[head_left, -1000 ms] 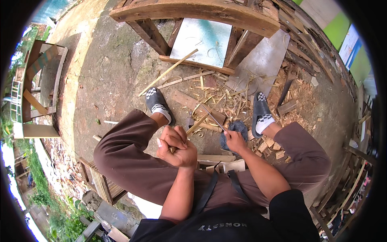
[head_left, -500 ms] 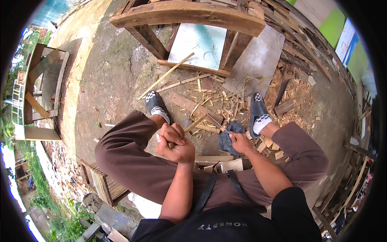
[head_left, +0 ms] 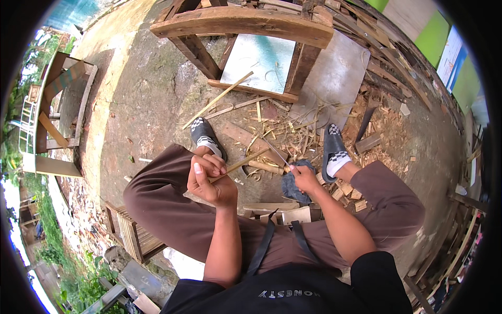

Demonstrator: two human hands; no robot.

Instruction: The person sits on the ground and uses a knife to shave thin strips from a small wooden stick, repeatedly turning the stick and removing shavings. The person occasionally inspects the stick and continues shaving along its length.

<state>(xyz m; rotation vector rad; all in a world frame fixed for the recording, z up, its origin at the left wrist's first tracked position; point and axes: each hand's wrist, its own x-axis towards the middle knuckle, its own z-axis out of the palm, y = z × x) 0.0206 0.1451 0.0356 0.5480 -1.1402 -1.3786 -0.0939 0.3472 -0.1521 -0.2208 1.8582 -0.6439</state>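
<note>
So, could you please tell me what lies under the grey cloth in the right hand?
The grey cloth hangs from the right hand. Below it, pale wood blocks lie on the ground. Whatever sits directly under the cloth is covered.

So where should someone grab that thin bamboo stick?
Probably the near end of the bamboo stick, coming from the left, where the left hand grips it. It slants up to the right, and the right hand works at that far end.

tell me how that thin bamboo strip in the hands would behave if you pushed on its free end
The bamboo strip looks long and thin, so it would probably flex rather than stay stiff. It likely weighs little: the left hand pinches it by one end alone. Being flat, it seems unlikely to roll.
</note>
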